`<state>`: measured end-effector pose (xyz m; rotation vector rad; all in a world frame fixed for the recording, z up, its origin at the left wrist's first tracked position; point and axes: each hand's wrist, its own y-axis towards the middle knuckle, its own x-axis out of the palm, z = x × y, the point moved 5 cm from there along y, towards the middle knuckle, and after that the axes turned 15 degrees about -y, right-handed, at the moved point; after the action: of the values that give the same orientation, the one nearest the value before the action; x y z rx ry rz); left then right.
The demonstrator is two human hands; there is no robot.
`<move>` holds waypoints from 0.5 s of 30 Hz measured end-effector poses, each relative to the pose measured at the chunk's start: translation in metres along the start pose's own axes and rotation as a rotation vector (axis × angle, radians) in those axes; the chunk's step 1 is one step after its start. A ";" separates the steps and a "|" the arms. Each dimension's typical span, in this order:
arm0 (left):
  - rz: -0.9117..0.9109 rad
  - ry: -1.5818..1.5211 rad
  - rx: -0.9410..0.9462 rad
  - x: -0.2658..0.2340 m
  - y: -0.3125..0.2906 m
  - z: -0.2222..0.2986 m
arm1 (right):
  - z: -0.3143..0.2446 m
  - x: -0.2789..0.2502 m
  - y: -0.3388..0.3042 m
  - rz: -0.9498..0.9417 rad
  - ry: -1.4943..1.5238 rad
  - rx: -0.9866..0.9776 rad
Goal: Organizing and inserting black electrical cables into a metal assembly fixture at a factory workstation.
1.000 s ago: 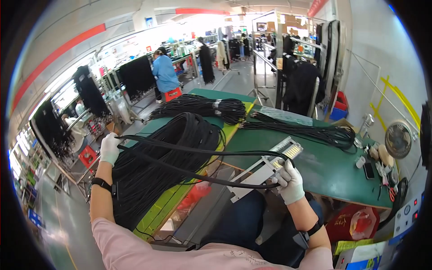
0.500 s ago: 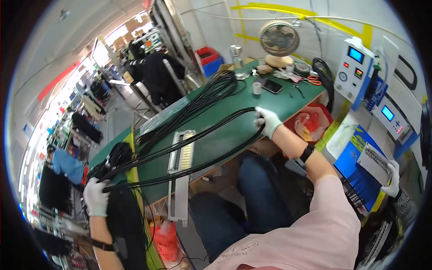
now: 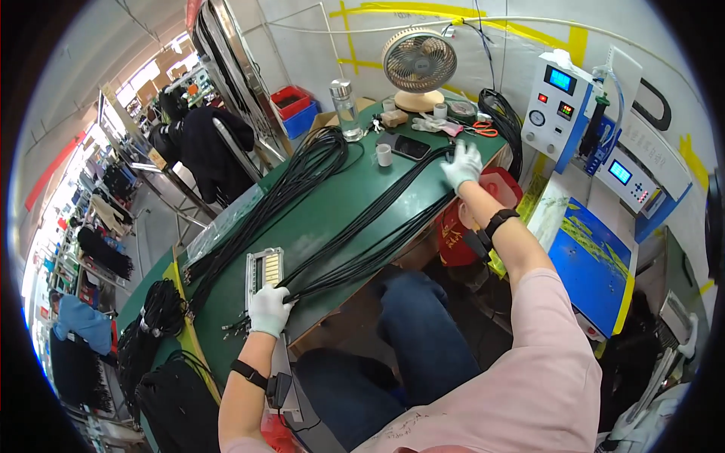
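Note:
A long bundle of black cables (image 3: 377, 219) stretches across the green table between my two white-gloved hands. My left hand (image 3: 270, 309) is closed around the bundle at the table's front edge, and small cable tips (image 3: 239, 326) poke out to its left. At the bundle's far right bend lies my right hand (image 3: 462, 164), fingers stretched and apart, touching the cables; part of the bend is hidden under it. Just beyond my left hand sits a grey metal fixture (image 3: 264, 270) with a row of cream-coloured slots, partly covered by that hand.
Another black cable bundle (image 3: 291, 177) lies along the table's far side. Coiled cables (image 3: 160, 306) lie at the left, beside a yellow strip (image 3: 198, 351). Further back stand a fan (image 3: 419, 64), a glass bottle (image 3: 346, 113), a phone (image 3: 408, 146) and scissors (image 3: 483, 129). Machines with screens (image 3: 559, 109) stand right.
My left hand has moved right and inward, bringing its cable end off the coils to the fixture. The right hand has moved farther out, its fingers now spread. Another person's gloved hand has dropped lower at right.

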<state>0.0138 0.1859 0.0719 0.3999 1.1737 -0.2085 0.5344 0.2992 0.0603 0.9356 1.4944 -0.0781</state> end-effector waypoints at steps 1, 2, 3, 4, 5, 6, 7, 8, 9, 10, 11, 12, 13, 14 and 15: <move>-0.008 0.003 -0.019 0.001 0.005 0.005 | -0.012 -0.009 -0.013 0.076 -0.009 -0.087; -0.016 0.007 -0.038 0.003 0.008 0.008 | -0.033 -0.016 -0.027 0.097 0.094 -0.270; -0.028 0.003 -0.036 0.002 0.009 0.009 | -0.058 -0.027 -0.049 0.116 0.203 -0.449; -0.033 0.003 -0.070 0.001 0.006 0.004 | -0.090 -0.052 -0.089 0.091 0.266 -0.530; -0.039 -0.004 -0.088 0.001 0.007 0.002 | -0.115 -0.073 -0.121 -0.055 0.400 -0.693; -0.045 -0.008 -0.102 0.001 0.009 0.003 | -0.140 -0.083 -0.154 0.020 0.496 -1.003; -0.059 -0.013 -0.091 0.001 0.010 0.004 | -0.148 -0.088 -0.185 -0.004 0.514 -1.090; -0.068 -0.006 -0.116 0.001 0.008 0.002 | -0.156 -0.105 -0.210 -0.029 0.533 -1.182; -0.073 -0.001 -0.130 0.000 0.010 0.004 | -0.155 -0.102 -0.214 -0.030 0.519 -1.167; -0.078 0.005 -0.145 0.001 0.013 0.004 | -0.155 -0.092 -0.217 -0.070 0.515 -1.171; -0.085 0.000 -0.135 0.003 0.014 0.002 | -0.155 -0.084 -0.220 -0.110 0.516 -1.181; -0.066 -0.020 -0.129 0.003 0.014 -0.001 | -0.153 -0.077 -0.222 -0.151 0.518 -1.191; -0.046 -0.040 -0.124 0.003 0.015 -0.004 | -0.147 -0.070 -0.217 -0.152 0.508 -1.183; -0.024 -0.060 -0.123 0.003 0.014 -0.006 | -0.139 -0.069 -0.207 -0.072 0.465 -1.189; -0.026 -0.065 -0.119 0.003 0.014 -0.007 | -0.130 -0.069 -0.196 0.009 0.422 -1.194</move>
<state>0.0140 0.2013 0.0691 0.2718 1.1217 -0.1722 0.3068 0.2093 0.0511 -0.0346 1.5452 0.9700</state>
